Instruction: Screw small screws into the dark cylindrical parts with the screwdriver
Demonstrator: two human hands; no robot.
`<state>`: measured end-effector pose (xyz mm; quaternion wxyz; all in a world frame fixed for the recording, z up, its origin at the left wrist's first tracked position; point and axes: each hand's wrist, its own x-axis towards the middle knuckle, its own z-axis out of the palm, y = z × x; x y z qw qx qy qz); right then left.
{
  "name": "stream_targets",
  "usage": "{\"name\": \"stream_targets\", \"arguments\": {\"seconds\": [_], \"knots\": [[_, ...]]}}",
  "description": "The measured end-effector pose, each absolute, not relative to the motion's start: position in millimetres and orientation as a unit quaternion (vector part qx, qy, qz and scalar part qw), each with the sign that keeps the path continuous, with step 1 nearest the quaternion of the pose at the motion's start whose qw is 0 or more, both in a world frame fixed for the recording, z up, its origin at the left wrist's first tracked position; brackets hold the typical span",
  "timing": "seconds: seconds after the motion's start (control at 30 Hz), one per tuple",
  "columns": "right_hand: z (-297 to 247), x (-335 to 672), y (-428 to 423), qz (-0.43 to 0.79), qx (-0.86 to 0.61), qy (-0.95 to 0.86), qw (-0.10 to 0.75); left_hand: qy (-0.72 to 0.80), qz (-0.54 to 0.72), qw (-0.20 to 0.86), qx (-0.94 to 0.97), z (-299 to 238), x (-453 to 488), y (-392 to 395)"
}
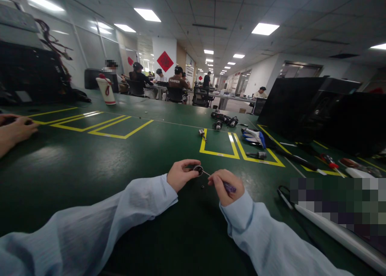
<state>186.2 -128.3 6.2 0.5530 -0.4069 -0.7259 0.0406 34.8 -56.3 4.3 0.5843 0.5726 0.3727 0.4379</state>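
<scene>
1. Right hand (224, 185) (nearest) is closed around a purple-handled screwdriver (226, 185).
2. Left hand (181, 173) pinches a small round metal part (198, 170) at the screwdriver's tip.
3. Bare green worktop (120, 163) lies open to the left; yellow tape outlines (217, 152) lie beyond.

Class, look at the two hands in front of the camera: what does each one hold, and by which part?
The left hand pinches a small round metal part by its rim. The right hand grips a small screwdriver by its purple handle.

We see a dark green surface (90, 163) with yellow lines (99, 127), ceiling light panels (264, 28) overhead, seated people (177, 83) far off
</scene>
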Motion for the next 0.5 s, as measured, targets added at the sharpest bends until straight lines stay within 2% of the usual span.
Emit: {"name": "stream_targets", "arguments": {"seconds": [0.2,0.5], "knots": [[10.1,182.2,-130.9,-0.074,-0.366,-0.783,0.498,0.4,0.451,0.57,0.558,6.3,36.7,-58.0],[11.3,180.3,-129.7,-0.1,-0.353,-0.803,0.469,0.4,0.447,0.562,0.569,9.1,36.6,-60.1]]}}
